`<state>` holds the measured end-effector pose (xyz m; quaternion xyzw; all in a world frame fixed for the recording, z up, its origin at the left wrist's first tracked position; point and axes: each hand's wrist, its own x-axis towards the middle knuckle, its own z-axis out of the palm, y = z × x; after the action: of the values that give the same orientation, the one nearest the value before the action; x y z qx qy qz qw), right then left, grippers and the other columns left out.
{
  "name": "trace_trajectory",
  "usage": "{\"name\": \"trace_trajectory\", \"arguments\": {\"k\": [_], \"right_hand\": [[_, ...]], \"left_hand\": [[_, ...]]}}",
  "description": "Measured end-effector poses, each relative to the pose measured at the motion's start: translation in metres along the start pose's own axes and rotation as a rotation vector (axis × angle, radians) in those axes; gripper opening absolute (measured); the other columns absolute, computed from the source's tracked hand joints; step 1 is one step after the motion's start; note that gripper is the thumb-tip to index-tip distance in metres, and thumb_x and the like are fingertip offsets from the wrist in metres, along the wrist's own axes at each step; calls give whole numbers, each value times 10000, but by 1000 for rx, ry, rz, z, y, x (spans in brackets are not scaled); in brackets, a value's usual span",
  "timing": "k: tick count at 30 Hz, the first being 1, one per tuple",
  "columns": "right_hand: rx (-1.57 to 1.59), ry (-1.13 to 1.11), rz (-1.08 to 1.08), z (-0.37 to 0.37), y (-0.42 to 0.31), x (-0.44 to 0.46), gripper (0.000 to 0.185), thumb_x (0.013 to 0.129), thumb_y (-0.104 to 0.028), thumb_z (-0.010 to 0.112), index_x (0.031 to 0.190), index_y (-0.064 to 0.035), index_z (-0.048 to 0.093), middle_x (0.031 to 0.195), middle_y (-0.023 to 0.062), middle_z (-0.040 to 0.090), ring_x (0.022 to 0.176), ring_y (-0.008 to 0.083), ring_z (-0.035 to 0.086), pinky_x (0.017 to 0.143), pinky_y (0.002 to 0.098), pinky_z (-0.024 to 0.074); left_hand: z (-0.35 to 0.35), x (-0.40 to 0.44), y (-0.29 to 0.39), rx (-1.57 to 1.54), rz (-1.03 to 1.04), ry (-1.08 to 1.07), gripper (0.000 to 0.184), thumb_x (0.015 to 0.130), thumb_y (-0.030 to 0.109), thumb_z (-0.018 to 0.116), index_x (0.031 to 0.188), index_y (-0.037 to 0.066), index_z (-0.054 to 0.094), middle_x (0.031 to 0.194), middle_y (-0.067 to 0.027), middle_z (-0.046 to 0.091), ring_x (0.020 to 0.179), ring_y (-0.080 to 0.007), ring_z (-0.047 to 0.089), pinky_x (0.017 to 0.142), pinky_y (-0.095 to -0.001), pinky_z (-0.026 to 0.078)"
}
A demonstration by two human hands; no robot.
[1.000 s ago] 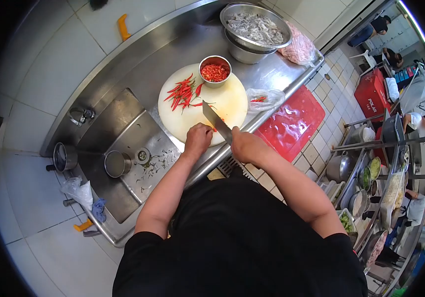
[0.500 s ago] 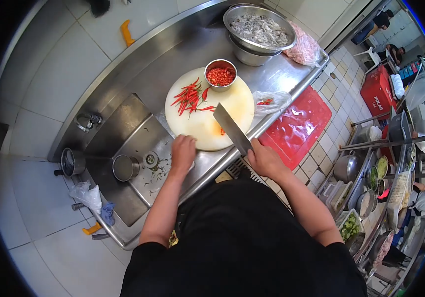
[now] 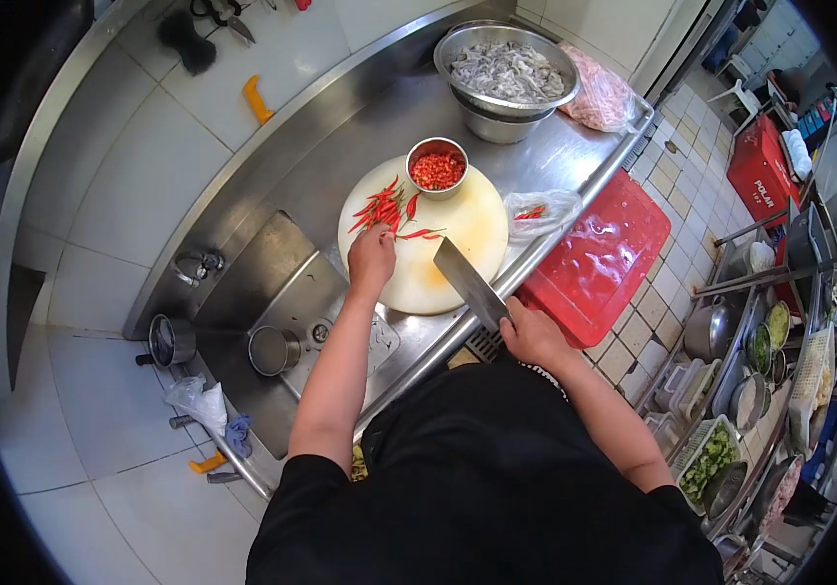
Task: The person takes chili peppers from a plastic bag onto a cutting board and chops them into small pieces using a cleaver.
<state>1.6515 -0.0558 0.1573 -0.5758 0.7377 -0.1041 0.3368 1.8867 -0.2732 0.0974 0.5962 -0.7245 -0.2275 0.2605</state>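
The right hand's grip [image 3: 538, 336] is clasping a cleaver [image 3: 470, 283]; the left hand [image 3: 373, 258] is touching whole chillies [image 3: 377, 207] on the board [image 3: 482, 210], whether pinching any I cannot tell. A steel cup [image 3: 438, 194] is holding chopped chilli [image 3: 438, 172], a bowl [image 3: 497, 103] greyish pieces [image 3: 508, 71].

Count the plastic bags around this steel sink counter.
3: a clear bag of red chillies beside the cutting board; a pink-filled bag beside the stacked bowls; a whitish bag beside the sink, by the blue cloth. Others may be hidden.
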Motion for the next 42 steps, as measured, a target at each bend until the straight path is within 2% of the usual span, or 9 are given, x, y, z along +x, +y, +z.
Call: {"name": "trace_trajectory", "arguments": {"k": [2,12,21,27,30,33,36,40,42], "right_hand": [[11,-3,-21,0,0,0,273,950,-250,511,1110,-31,481,898,323,651,887,504,631,808,607,472],[45,-46,-72,-3,10,3,267,951,-257,511,1108,-41,503,905,308,653,905,488,632,814,599,475],[-51,-79,-266,-29,15,1,238,910,-266,569,1073,-95,592,864,232,677,861,428,659,769,564,501],[-126,-59,-262,-43,29,19,239,900,-270,577,1074,-110,610,866,212,684,858,415,664,763,553,507],[-163,-72,-245,-50,29,28,230,898,-277,580,1051,-110,623,876,210,687,862,415,665,765,549,509],[-126,-22,-243,-51,31,36,225,897,-281,582,1037,-111,630,869,217,687,861,417,665,772,547,509],[-132,3,-181,-55,28,39,220,901,-276,579,1025,-101,626,851,231,683,854,422,663,774,554,506],[-60,44,-148,-54,31,37,218,905,-268,576,1003,-76,607,835,248,676,843,441,656,769,564,501],[-16,53,-144,-47,37,35,217,906,-266,576,995,-70,601,837,251,675,842,449,652,766,566,498]], "left_hand": [[2,10,9,93,-68,-165,259,914,266,625,1055,66,712,1002,-176,715,939,-334,687,823,-428,533],[38,28,18,155,120,-20,239,873,216,691,1037,42,699,963,-176,673,918,-339,674,833,-444,523],[52,69,19,273,-120,-149,189,825,189,714,936,36,706,937,-199,713,925,-365,679,836,-469,525],[41,63,14,185,-55,-89,157,824,147,690,930,33,702,890,-176,722,867,-336,698,812,-436,540],[24,51,14,14,-117,-35,151,835,155,684,919,30,699,903,-179,717,867,-338,697,802,-433,541],[13,29,7,-98,-227,-9,165,798,177,724,890,44,690,856,-130,719,820,-272,705,773,-389,546],[0,-9,9,-86,-234,-212,206,739,181,770,876,45,700,847,-104,727,791,-227,707,748,-349,553],[14,-46,10,-66,-256,-389,219,737,200,793,864,45,706,847,-104,730,792,-222,707,748,-344,554],[19,-53,16,5,-217,-448,285,749,237,807,931,43,704,854,-121,729,803,-247,711,751,-361,557]]}}
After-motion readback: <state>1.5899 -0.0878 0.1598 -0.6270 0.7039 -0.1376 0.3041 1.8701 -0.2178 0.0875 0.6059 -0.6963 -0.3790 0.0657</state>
